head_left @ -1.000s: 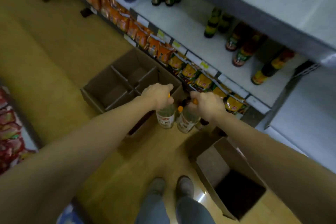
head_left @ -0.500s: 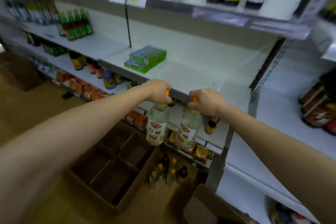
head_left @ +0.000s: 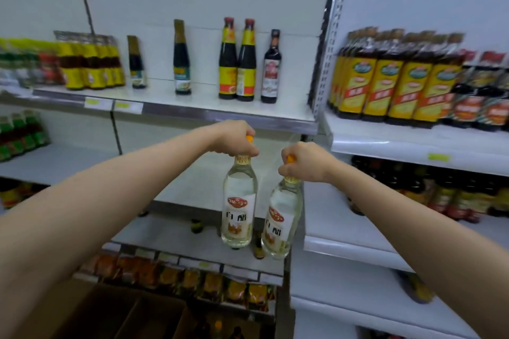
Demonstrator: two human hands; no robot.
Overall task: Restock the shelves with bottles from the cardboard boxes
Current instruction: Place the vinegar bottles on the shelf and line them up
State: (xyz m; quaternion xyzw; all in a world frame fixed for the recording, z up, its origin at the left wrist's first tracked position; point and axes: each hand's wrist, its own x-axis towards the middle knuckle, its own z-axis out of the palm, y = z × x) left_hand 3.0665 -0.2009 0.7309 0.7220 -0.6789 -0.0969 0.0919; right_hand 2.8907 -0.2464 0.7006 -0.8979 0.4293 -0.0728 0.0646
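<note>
Bottles first: from the head view we hold two clear ones with orange caps, one in each hand, hanging in the air in front of the shelf that carries the dark sauce bottles. Our left hand is curled round the neck of the left bottle, just below that shelf's front edge. Our right hand is curled round the neck of the right bottle, which hangs a little lower and tilts slightly.

We judge the risks as follows. Each bottle hangs by its neck alone, so a slack grip could let one slip and fall towards the box below. The two bodies hang just beside each other and could knock together if we swing them. Lifting onto the shelf, a base could catch the front edge, or nudge the standing dark bottles and tip them, since they are tall and narrow.

Counting: two clear bottles in hand. On the shelf, in the open middle stretch, five single dark bottles stand apart from one another; to their left is a yellow-labelled pack, too blurred for us to count. One box shows below, with a few bottle tops inside, too dim to number.
</note>
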